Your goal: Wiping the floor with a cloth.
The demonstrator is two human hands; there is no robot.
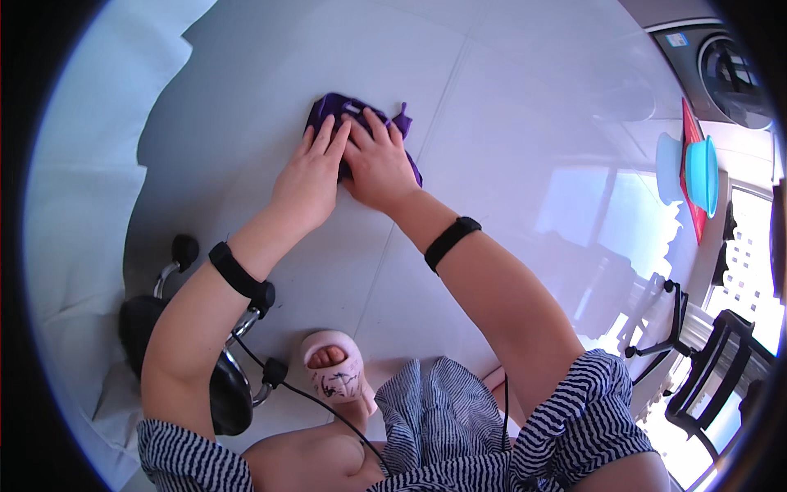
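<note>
A crumpled dark purple cloth [332, 107] lies on the pale tiled floor [492, 141] in front of me. My left hand [312, 169] rests on its left part, fingers slightly spread and pointing away from me. Beside it, my right hand [378, 163] presses on the cloth's middle with the fingers spread. The two hands touch or nearly touch at the fingers. A small white tag shows on the cloth just beyond the right hand's fingertips, and a loose purple end sticks out to the right. Much of the cloth is hidden under both hands.
At the left stands a black stool [230, 396] with chrome legs, near a white draped fabric [80, 215]. A pink slipper [335, 369] is on a foot below. Far right are a turquoise basin [701, 175], a front-loading washing machine [695, 55] and a black chair [707, 375]. A black cable [326, 415] crosses my lap.
</note>
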